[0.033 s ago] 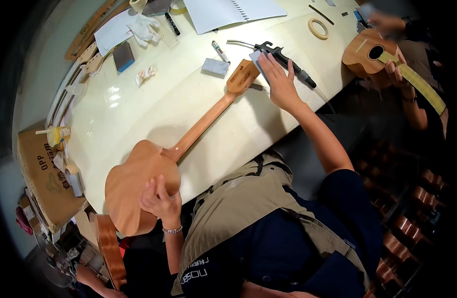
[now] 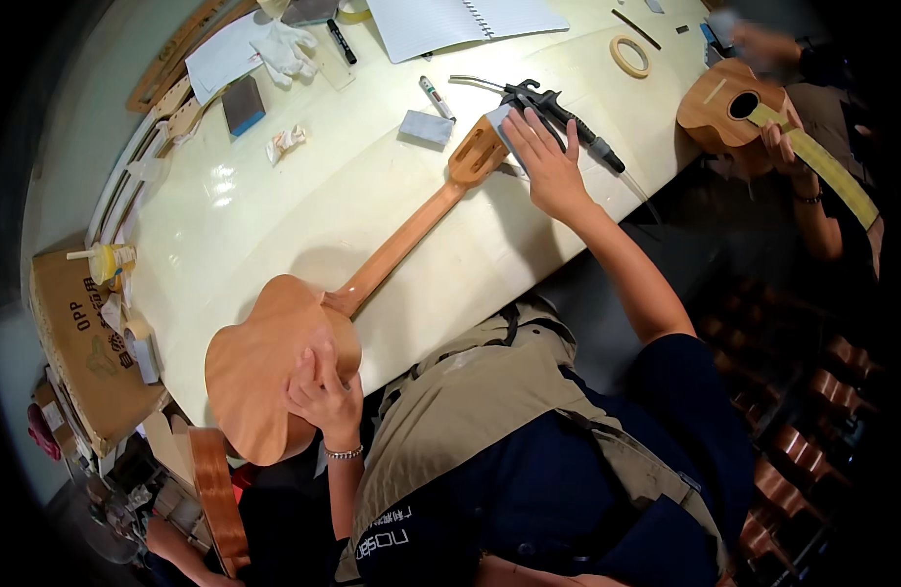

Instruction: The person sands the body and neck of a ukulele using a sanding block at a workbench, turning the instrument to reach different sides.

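A bare wooden ukulele (image 2: pixel 264 367) lies back up across the near side of the table, its neck running up and right to a slotted headstock (image 2: pixel 477 154). My left hand (image 2: pixel 323 391) rests on the back of the body near its lower edge, fingers apart, not gripping. Against the end of the headstock is a small grey-blue sheet (image 2: pixel 498 117), seemingly sandpaper. My right hand (image 2: pixel 553 166) lies over this sheet with its fingers stretched out and the thumb standing away. The fingers hide part of the sheet.
Beside my right hand lies a black air blow gun (image 2: pixel 568 117) with its hose. A grey block (image 2: pixel 426 129), a marker (image 2: pixel 435 96), a tape roll (image 2: pixel 629 57) and a notebook (image 2: pixel 460 24) are farther back. At right, another person holds a ukulele (image 2: pixel 729 108).
My right hand has slid slightly left and down with the sheet along the headstock end. My left hand has shifted slightly right on the body. The ukulele has barely moved.
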`<state>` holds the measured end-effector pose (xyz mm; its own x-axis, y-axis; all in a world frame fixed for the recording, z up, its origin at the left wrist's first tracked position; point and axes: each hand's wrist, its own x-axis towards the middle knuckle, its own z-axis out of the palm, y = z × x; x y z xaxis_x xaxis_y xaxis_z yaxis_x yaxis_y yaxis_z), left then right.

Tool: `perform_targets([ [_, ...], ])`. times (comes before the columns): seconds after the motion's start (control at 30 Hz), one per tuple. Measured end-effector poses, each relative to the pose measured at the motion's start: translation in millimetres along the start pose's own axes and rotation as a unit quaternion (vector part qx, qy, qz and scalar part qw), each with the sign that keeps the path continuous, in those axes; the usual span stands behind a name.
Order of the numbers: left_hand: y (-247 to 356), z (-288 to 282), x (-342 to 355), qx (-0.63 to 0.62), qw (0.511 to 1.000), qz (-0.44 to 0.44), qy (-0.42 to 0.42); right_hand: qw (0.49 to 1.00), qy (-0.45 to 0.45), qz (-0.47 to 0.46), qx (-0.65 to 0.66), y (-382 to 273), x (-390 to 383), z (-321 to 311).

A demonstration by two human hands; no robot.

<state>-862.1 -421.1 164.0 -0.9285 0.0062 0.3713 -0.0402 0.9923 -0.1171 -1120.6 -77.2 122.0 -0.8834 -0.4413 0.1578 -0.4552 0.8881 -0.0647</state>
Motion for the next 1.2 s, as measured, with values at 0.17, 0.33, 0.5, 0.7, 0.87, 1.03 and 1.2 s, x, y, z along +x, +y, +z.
perform_targets([
  [0.17,2.3,9.7,-6.7,-0.084,0.983,-0.014,-0.165,0.999,0.016,0.04,0.013,-36.2,-17.0,44.5],
  [0.33,-0.2,15.9,-8.6,-0.084,0.981,-0.011,-0.177,0.996,-0.008,-0.03,-0.087,-22.0,3.9,34.6],
  [0.5,-1.4,14.8,-1.4,-0.097,0.979,-0.009,-0.179,0.998,0.044,-0.021,0.027,-46.7,6.4,63.5],
  [0.7,-4.6,11.9,-2.5,-0.111,0.975,-0.017,-0.194,0.992,0.008,0.039,-0.116,-31.1,24.6,29.3],
  [0.87,-9.0,14.3,-7.7,-0.128,0.976,-0.033,-0.175,0.998,-0.038,-0.05,0.031,-166.9,-22.2,63.8],
  [1.03,-12.5,14.9,-7.6,-0.131,0.975,-0.022,-0.177,0.937,-0.102,-0.188,0.276,-224.7,-32.8,57.2],
  [1.2,-12.2,16.9,-9.2,-0.134,0.976,-0.02,-0.171,0.989,-0.119,-0.066,-0.053,-97.9,-6.7,27.9],
])
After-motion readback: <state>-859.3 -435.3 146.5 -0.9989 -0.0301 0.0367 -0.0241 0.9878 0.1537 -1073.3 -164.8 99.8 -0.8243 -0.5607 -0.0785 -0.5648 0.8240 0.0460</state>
